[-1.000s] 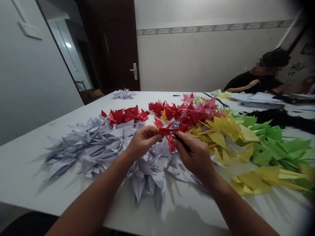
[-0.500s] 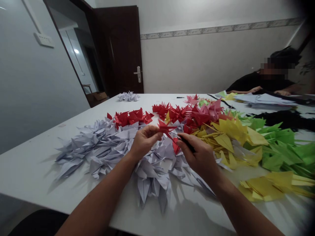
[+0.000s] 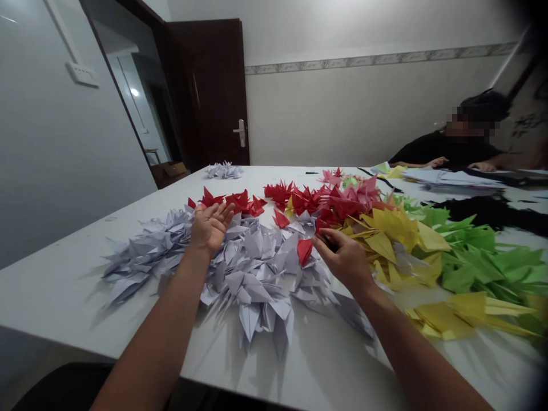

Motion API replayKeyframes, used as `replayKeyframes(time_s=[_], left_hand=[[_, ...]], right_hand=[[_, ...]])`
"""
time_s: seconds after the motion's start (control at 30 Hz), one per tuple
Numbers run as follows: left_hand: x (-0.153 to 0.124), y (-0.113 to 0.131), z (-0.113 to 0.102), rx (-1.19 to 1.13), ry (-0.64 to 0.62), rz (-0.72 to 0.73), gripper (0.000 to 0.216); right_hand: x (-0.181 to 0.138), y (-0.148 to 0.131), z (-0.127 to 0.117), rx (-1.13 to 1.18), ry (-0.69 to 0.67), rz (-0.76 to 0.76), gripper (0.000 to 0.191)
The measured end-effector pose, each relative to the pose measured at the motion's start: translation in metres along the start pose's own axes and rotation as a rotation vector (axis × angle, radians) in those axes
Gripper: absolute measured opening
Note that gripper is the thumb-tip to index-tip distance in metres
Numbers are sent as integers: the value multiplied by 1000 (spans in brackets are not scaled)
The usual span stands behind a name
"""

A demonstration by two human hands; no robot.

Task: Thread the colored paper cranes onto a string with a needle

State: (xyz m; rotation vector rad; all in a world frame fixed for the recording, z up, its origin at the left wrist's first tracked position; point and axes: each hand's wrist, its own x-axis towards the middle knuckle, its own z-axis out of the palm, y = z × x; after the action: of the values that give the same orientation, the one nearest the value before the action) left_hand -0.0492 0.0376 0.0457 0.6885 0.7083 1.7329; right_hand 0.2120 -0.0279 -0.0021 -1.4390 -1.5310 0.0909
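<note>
My left hand point(image 3: 212, 227) is open, palm up and fingers spread, over the left part of the white folded-paper pieces point(image 3: 252, 285). Just beyond its fingertips stand red folded-paper pieces point(image 3: 242, 202). My right hand point(image 3: 347, 257) is closed around a slim black tool point(image 3: 329, 242); most of it is hidden by the fingers, so its kind cannot be told. A single red folded piece point(image 3: 304, 252) lies just left of the right fingertips, on the white ones. Another red piece point(image 3: 281, 219) rests between my hands, farther back.
Yellow folded paper point(image 3: 391, 228) and green folded paper point(image 3: 492, 251) spread to the right on the white table point(image 3: 141, 188). Black strips point(image 3: 488, 210) and paper stacks point(image 3: 454, 174) lie farther back, where another person point(image 3: 454, 145) sits. A dark door point(image 3: 209, 91) stands behind.
My left hand has let go of the red folded-paper piece, moved left and opened. My right hand stays nearly in place with the black tool. The view has shifted slightly.
</note>
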Motion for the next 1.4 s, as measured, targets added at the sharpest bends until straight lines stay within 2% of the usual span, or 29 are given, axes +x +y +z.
replayKeyframes(time_s=[0.1, 0.27, 0.43, 0.5, 0.6, 0.67, 0.73, 0.8, 0.9, 0.97, 1.1, 1.23, 1.3, 1.4], left_hand=[[-9, -9, 5, 84, -85, 52, 59], [-25, -26, 15, 273, -266, 64, 36], [-36, -37, 18, 452, -436, 63, 31], [-39, -41, 17, 528, -503, 112, 30], [-42, -48, 16, 697, -615, 297, 40], [-45, -53, 16, 828, -691, 422, 42], [-47, -57, 16, 915, -756, 499, 30], [-48, -59, 16, 923, -748, 536, 17], [-46, -60, 15, 860, -611, 557, 16], [-44, -59, 14, 823, -520, 567, 17], [-43, -56, 14, 779, -465, 574, 19], [-45, -54, 17, 736, -470, 525, 21], [-47, -52, 18, 732, -462, 528, 21], [-48, -49, 19, 765, -447, 583, 20]], right_hand=[[2, 4, 4, -117, -89, 83, 33], [3, 9, 19, -228, -224, 154, 37], [3, 8, 24, -137, -203, 139, 26], [1, 5, 21, -42, -133, 101, 28], [-4, -3, 18, 154, -16, -22, 29], [-9, -10, 18, 218, -37, -126, 26], [-12, -18, 17, 202, -106, -194, 26], [-13, -25, 12, 124, -136, -176, 31], [-13, -27, -2, -62, -118, -35, 39], [-14, -20, -12, -178, -130, 16, 35], [-23, 4, -17, -344, -180, -5, 31], [-32, 10, -24, -295, -210, -51, 23], [-41, 9, -46, -205, -127, -121, 23], [-75, 8, -107, -123, 130, -187, 25]])
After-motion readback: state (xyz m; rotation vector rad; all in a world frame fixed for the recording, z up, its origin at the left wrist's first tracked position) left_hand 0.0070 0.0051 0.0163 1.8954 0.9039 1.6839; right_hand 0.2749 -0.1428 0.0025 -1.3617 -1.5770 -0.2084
